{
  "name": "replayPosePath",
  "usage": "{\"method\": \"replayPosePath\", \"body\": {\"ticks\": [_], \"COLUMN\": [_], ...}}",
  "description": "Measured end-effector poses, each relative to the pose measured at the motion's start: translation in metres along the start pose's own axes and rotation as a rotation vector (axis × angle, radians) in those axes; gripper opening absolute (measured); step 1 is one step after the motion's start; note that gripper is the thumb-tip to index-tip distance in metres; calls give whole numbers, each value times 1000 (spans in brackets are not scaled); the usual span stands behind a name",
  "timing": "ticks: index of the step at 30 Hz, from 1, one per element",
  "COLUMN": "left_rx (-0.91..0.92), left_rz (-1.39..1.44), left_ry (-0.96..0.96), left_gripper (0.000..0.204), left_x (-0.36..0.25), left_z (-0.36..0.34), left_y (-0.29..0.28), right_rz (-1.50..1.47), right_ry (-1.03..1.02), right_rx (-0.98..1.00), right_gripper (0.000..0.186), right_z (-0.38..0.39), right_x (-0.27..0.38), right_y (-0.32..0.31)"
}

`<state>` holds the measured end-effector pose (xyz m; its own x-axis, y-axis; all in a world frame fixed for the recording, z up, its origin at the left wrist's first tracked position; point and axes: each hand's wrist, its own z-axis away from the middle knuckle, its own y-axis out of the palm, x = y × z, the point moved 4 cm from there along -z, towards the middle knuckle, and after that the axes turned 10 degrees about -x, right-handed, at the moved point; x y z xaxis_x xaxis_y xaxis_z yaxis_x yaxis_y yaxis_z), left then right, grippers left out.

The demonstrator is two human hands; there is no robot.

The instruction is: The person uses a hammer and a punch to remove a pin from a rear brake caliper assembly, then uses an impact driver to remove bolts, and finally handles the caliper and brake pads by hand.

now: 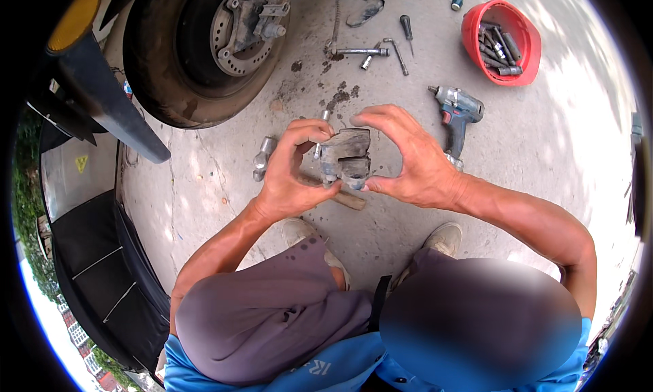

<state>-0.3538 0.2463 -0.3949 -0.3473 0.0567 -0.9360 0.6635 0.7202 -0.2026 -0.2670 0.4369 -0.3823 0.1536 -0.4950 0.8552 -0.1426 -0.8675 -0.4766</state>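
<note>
I hold a grimy metal brake caliper with dark pads (pixel 350 147) between both hands. My left hand (pixel 286 174) is closed round its left side. My right hand (pixel 418 164) curves round the right side, thumb at the lower edge and fingertips near the top. Below it lies a worn brownish bar (pixel 350 200), partly hidden. A metal tool (pixel 265 157) lies left of my left hand, and a cordless impact wrench (pixel 459 113) lies beyond my right hand.
A wheel with brake disc (pixel 190 79) stands at upper left, beside a dark fender (pixel 112 110). Socket wrenches (pixel 364 51), screwdrivers (pixel 406 28) and a red helmet holding several metal parts (pixel 527 59) lie on the concrete. A black vehicle seat or cover (pixel 88 269) is at left.
</note>
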Motion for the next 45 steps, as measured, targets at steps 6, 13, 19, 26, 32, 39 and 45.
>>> {"method": "replayPosePath", "body": {"ticks": [6,13,19,26,32,39,45], "left_rx": [-23,-20,-36,-33,-46,-72,-67], "left_rz": [43,69,107,97,25,-24,-25], "left_ry": [-3,9,-20,-6,-4,-113,-433], "left_gripper": [73,74,74,75,73,74,74], "left_x": [1,0,2,2,1,-2,10], "left_z": [1,-3,-1,-2,-2,-4,-1], "left_y": [0,1,4,4,3,2,1], "right_rz": [24,39,45,25,23,-109,-388], "right_ry": [-33,-50,-59,-48,-51,90,485], "right_rx": [-21,-50,-67,-73,-77,-50,42], "right_gripper": [77,74,74,72,71,66,67], "right_z": [-1,-2,-1,-1,-3,-6,0], "right_x": [0,2,0,-1,-2,-6,-19], "right_y": [0,-5,-5,-5,-6,-8,1]}}
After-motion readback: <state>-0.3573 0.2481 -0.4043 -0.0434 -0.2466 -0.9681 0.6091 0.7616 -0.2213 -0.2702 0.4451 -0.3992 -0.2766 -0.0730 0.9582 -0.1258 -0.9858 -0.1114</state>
